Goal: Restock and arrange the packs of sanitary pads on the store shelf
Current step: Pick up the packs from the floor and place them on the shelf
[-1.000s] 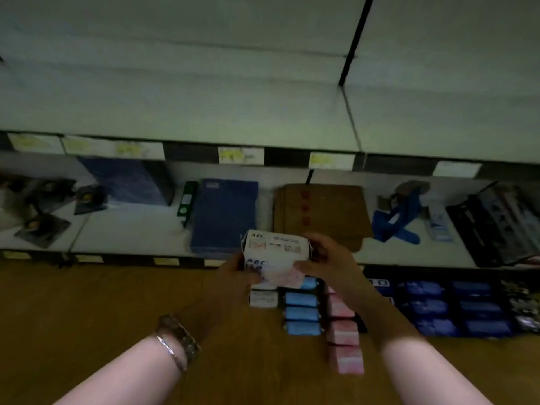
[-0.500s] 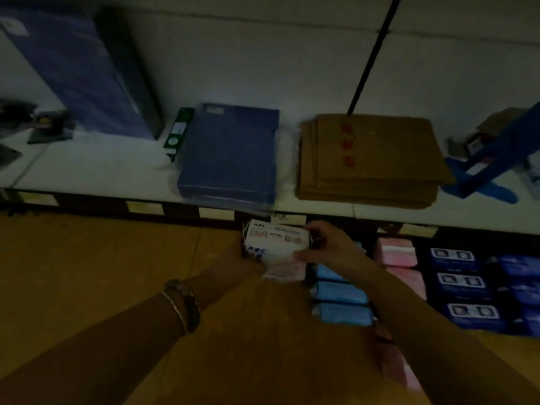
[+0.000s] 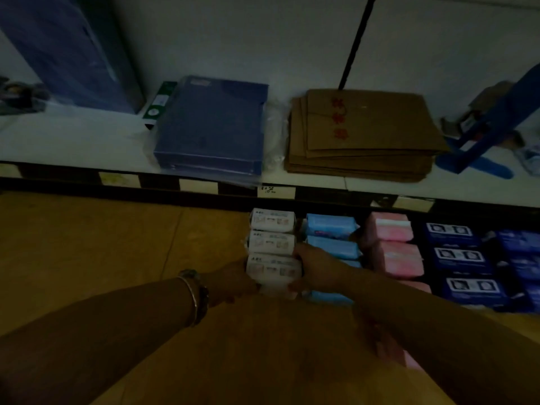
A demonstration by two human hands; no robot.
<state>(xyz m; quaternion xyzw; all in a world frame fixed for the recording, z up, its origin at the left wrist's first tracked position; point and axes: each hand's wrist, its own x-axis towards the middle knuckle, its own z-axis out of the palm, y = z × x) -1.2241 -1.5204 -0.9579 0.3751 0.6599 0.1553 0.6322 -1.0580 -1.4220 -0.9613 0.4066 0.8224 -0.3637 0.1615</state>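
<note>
Right, your left hand and right hand both have fingers clamped on the front white ABC pad pack, touching two matching packs behind.

The left hand and right hand have brought the white pack down from before the upper shelf edge to the front of the white row (two like packs behind it), beside the blue packs.

The front white pack reads "ABC".
</note>
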